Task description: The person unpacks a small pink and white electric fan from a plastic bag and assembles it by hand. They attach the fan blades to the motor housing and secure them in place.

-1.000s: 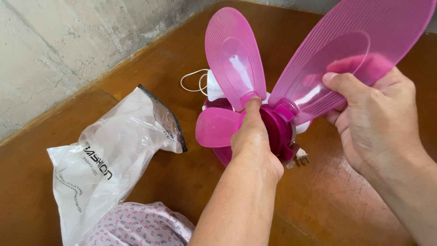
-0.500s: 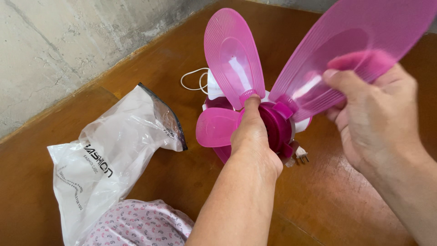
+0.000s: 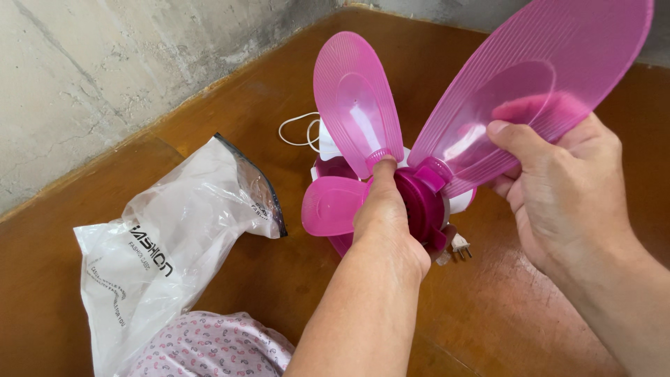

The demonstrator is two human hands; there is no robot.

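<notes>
Sat on a brown polished wooden floor against a rough grey concrete wall at upper left of the frame. Lay crumpled at lower left: a translucent white plastic zip bag, with a patch of pink patterned cloth below it at the bottom edge.

Stood in the centre: a small pink plastic fan with ribbed translucent paddle blades. Looked light and fairly stiff, though the thin blades seemed likely to flex or snap near their narrow roots; safest hold judged to be the dark pink hub, not the blade tips. Probably a little slick, being smooth plastic.

Reached in from the lower right: right hand, closed on the lower part of the largest blade, thumb on its face, fingers behind. Came up from the bottom centre: left hand, fingertips pressed at the root of the upright blade where it met the hub; closed or not, could not tell.

Showed behind the fan: a thin white power cord; just right of the hub, a two-pin plug.
</notes>
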